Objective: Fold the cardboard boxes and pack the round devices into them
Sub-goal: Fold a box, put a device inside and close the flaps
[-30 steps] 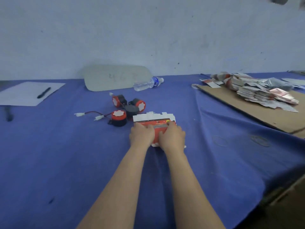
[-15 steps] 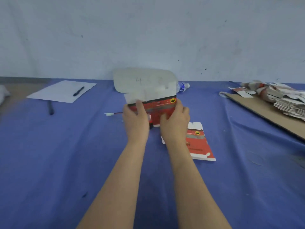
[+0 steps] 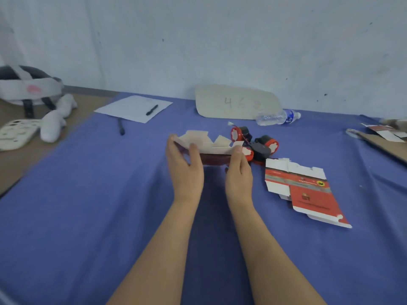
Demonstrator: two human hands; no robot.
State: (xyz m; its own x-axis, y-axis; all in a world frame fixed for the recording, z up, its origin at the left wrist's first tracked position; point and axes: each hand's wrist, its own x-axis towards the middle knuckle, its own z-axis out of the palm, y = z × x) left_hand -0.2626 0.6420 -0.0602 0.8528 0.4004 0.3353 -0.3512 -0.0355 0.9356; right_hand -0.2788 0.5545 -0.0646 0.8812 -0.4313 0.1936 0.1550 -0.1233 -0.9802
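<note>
I hold a flat red-and-white cardboard box blank (image 3: pixel 211 148) above the blue table, tilted nearly level with its white inside up. My left hand (image 3: pixel 185 170) grips its left end and my right hand (image 3: pixel 239 172) grips its right end. Just behind my right hand lie three round black-and-red devices (image 3: pixel 259 144) with red wires, bunched together; the nearest one is partly hidden by the blank. More flat red box blanks (image 3: pixel 306 190) lie on the cloth to the right.
A white sheet with a pen (image 3: pixel 134 107) and a second pen (image 3: pixel 121 126) lie at the back left. A pale board (image 3: pixel 237 102) and a plastic bottle (image 3: pixel 277 116) sit at the wall. White headgear (image 3: pixel 28 86) is far left, brown cardboard (image 3: pixel 387 146) far right.
Both hands lifted one blank off the pile, raised it upright, then tipped it flat and lower. The view has swung left, so the remaining blanks now lie to the right.
</note>
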